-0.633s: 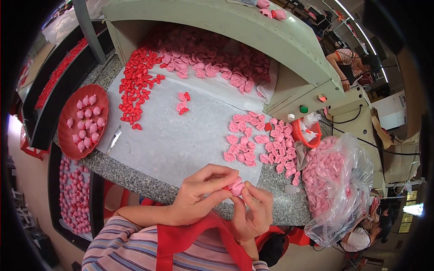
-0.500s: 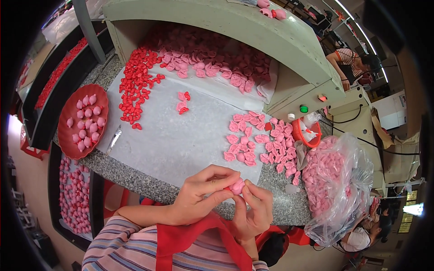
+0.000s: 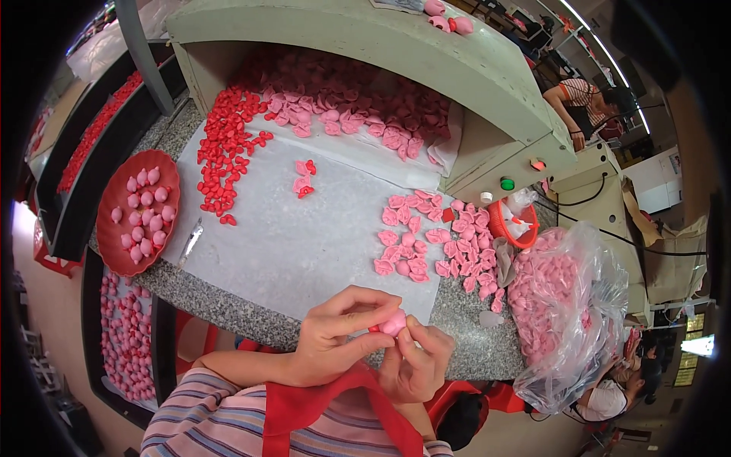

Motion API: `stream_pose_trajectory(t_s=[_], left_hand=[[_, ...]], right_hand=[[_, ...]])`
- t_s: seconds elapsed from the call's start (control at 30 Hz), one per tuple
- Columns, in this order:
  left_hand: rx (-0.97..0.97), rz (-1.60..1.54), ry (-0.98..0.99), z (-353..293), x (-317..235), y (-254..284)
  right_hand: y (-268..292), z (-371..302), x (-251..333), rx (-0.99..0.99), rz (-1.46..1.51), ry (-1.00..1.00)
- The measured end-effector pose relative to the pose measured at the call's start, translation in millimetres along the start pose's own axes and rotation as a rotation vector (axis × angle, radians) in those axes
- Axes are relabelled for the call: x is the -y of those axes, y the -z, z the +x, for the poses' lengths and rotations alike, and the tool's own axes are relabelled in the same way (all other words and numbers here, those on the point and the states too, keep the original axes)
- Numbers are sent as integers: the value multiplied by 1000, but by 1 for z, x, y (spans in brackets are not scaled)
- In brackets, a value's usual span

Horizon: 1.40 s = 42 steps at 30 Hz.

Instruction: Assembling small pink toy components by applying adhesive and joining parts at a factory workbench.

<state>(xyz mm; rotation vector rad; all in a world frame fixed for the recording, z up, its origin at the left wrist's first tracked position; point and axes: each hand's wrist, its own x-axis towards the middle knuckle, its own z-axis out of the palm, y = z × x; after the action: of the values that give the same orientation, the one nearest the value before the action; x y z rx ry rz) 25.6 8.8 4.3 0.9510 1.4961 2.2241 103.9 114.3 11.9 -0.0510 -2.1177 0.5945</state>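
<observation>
Low at the table's front edge, my left hand (image 3: pixel 329 339) pinches a small rounded pink figure (image 3: pixel 394 324) between thumb and fingers. A bit of red shows on the figure's left side. From the other side, my right hand (image 3: pixel 419 364) grips it with closed fingertips, which hide part of it. Beyond my hands, loose pink pieces (image 3: pixel 402 266), some petal-like and some round, lie on white paper (image 3: pixel 266 244). A small pink-and-red group (image 3: pixel 304 177) lies farther back on the paper.
At left stands a red scalloped dish (image 3: pixel 114 255) holding several pink figures, near a knife-like tool (image 3: pixel 192 238). Small red pieces (image 3: pixel 221 164) lie by a grey-green open housing (image 3: pixel 343 30). On the right are an orange basket (image 3: pixel 499 225) and a clear bag (image 3: pixel 560 305) of pink pieces.
The pink figure has turned between my fingertips, so red now shows at its left side. My right hand has shifted slightly down and left.
</observation>
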Motion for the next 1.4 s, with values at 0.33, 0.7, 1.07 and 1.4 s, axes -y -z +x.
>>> stream_pose_trajectory(t_s=[0.33, 0.7, 1.07, 1.4], left_hand=[[-35, -101, -49, -2, 4, 0], [29, -336, 122, 1, 9, 8], [88, -607, 188, 1, 19, 8], [87, -799, 271, 0, 20, 6]], right_hand=[[-6, -1, 0, -44, -33, 44], [12, 13, -7, 137, 439, -374], [17, 19, -11, 218, 519, -412], [15, 23, -9, 226, 439, -353]])
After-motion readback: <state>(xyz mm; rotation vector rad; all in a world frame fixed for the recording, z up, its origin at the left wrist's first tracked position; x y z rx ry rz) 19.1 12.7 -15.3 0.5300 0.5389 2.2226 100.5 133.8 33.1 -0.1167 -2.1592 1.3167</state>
